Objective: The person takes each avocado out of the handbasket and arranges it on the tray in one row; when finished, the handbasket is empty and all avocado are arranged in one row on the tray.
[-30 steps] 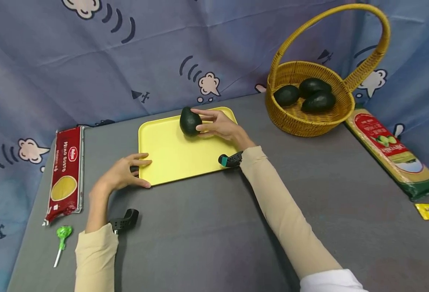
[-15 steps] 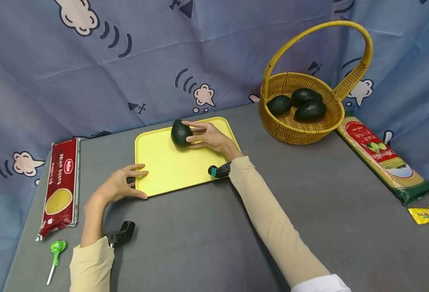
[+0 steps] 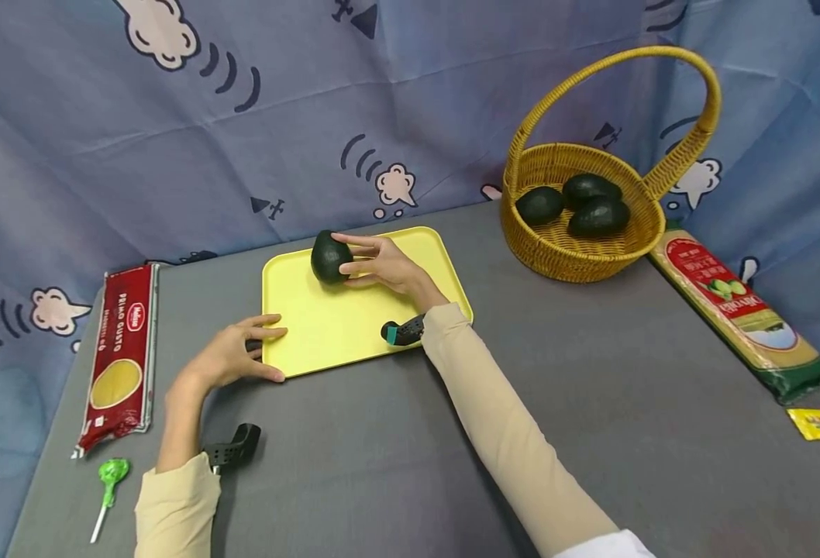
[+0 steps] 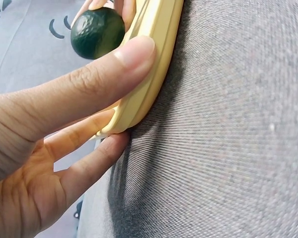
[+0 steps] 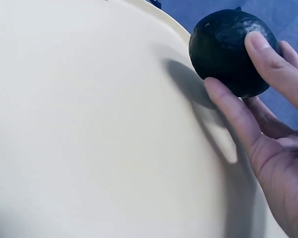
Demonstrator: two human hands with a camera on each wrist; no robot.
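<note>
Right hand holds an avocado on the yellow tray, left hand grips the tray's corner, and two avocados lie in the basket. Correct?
Not quite: the head view shows three avocados in the basket, not two. The rest stands: right hand, avocado, yellow tray, left hand.

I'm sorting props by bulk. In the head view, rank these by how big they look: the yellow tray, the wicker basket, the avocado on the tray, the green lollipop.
1. Wicker basket and yellow tray: too close to rank.
2. Avocado, held by the right hand.
3. Green lollipop: looks longer with its stick, but slimmer and nearer the camera.
</note>
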